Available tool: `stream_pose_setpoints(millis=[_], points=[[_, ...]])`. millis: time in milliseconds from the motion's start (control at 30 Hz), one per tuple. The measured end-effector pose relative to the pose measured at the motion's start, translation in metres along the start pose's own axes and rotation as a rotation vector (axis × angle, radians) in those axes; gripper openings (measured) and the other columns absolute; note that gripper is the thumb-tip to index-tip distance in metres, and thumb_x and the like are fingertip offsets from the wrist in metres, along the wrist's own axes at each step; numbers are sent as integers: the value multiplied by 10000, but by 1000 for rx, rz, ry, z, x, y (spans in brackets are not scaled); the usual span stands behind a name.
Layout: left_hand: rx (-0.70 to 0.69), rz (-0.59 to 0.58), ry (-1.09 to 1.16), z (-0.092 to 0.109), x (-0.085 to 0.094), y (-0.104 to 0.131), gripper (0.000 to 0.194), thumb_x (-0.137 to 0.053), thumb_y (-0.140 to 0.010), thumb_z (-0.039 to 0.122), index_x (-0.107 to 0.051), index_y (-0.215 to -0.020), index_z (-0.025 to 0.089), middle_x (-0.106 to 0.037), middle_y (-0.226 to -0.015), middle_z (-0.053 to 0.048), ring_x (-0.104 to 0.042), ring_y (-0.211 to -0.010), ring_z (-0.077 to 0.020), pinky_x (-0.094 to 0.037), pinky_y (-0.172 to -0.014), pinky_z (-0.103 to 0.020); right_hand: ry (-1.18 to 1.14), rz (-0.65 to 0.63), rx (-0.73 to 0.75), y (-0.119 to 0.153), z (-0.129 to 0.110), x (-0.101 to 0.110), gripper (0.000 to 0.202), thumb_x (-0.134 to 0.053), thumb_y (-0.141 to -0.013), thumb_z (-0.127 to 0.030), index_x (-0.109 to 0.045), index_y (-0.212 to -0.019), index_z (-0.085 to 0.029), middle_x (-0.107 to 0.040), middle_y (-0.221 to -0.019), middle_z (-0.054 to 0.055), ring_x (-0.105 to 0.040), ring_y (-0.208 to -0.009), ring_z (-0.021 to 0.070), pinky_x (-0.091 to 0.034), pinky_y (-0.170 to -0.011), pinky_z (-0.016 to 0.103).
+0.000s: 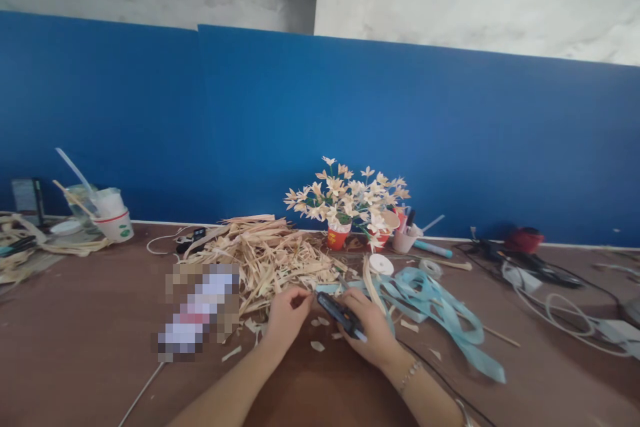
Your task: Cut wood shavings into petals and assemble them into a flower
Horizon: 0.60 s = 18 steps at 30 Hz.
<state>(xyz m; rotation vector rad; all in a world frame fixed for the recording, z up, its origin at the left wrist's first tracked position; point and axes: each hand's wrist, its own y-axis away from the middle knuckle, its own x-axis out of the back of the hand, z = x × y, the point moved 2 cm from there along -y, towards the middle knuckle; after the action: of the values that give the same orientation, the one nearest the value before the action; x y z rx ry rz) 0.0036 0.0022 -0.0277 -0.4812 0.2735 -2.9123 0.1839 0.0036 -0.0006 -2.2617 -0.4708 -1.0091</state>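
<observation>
My right hand is wrapped round a dark hot-glue-gun-like tool, whose front end points up and left toward my other hand. A black cord runs from beside my right wrist to the lower right. My left hand is just left of the tool, thumb and fingertips pinched together; whatever is between them is too small to make out. Behind both hands lies a heap of dry pale husk strips. Small cream petal pieces are scattered on the brown table between and below my hands.
Cream flowers stand in a red pot by the blue partition. Blue ribbon and a stick lie right. A blurred-out phone-like object lies left. Cups stand far left; cables lie far right.
</observation>
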Motion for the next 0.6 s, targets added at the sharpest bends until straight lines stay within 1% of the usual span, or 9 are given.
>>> stream_pose_setpoints(millis=[367, 433, 600], points=[[-10, 17, 5, 0, 1, 0, 188, -515, -702, 267, -659, -661, 153, -662, -643, -31, -576, -613, -164, -444, -592, -254, 6, -7, -8, 0, -2, 2, 236, -493, -640, -60, -517, -831, -196, -507, -852, 40, -524, -769, 177, -428, -680, 272], [-10, 28, 4, 1, 1, 0, 186, -514, -699, 264, -659, -667, 152, -661, -640, -30, -573, -605, -163, -443, -586, -255, 14, -9, -8, 0, -2, 2, 250, -493, -638, -58, -518, -846, -194, -506, -854, 42, -525, -771, 178, -430, -679, 272], [-6, 18, 15, 3, 2, 0, 189, -512, -699, 264, -660, -681, 149, -658, -641, -31, -574, -601, -163, -441, -582, -255, 32, -5, -12, 0, 3, 0, 225, -496, -635, -60, -502, -814, -195, -499, -845, 40, -524, -766, 177, -433, -678, 273]])
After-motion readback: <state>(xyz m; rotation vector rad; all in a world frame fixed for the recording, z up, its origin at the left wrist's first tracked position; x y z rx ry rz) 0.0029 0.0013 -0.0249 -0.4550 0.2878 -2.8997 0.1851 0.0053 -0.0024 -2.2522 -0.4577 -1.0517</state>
